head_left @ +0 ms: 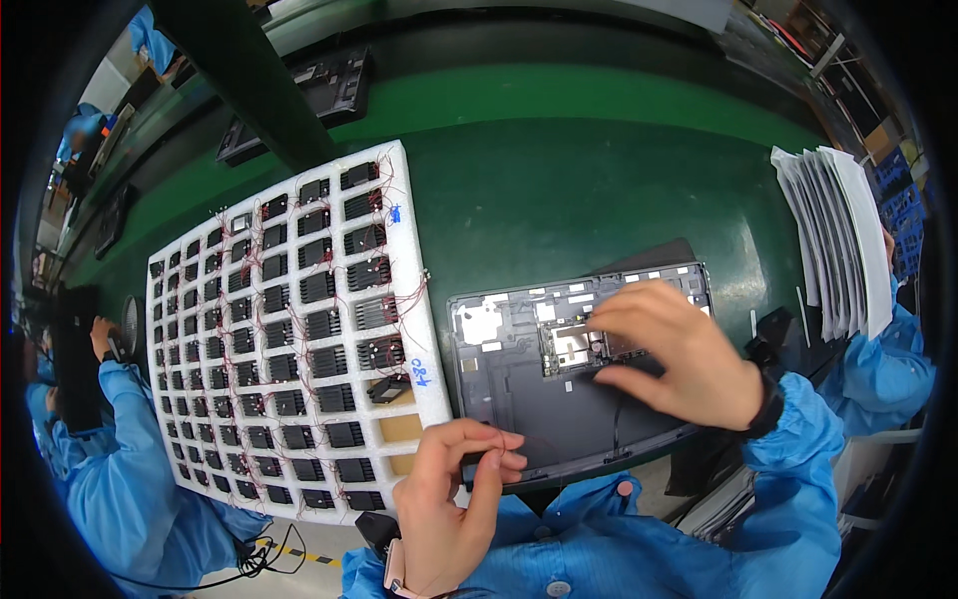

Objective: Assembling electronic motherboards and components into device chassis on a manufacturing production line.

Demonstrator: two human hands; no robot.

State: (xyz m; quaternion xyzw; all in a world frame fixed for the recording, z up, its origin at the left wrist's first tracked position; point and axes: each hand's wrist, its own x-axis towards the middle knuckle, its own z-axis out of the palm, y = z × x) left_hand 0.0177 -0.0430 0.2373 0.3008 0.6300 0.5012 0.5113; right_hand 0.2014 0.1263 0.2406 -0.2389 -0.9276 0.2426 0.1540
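An open laptop base (519, 399) lies on the bench in front of me, its inner side up, with a circuit board (569, 347) near its middle. My right hand (684, 364) hovers low over that board, thumb and bent fingers apart. A small dark part (621, 344) shows in the gap between them; its far end is hidden under the fingers. At the base's near left corner, my left hand (449, 504) pinches thumb and forefinger together on what looks like a thin reddish wire, faint against the dark base.
Left of the base, a white foam tray (432, 384) holds rows of black finned modules with red wires. A stack of white sheets (848, 240) stands at the right. A dark post (244, 80) rises behind the tray. Blue-sleeved co-workers (130, 449) sit close by on both sides.
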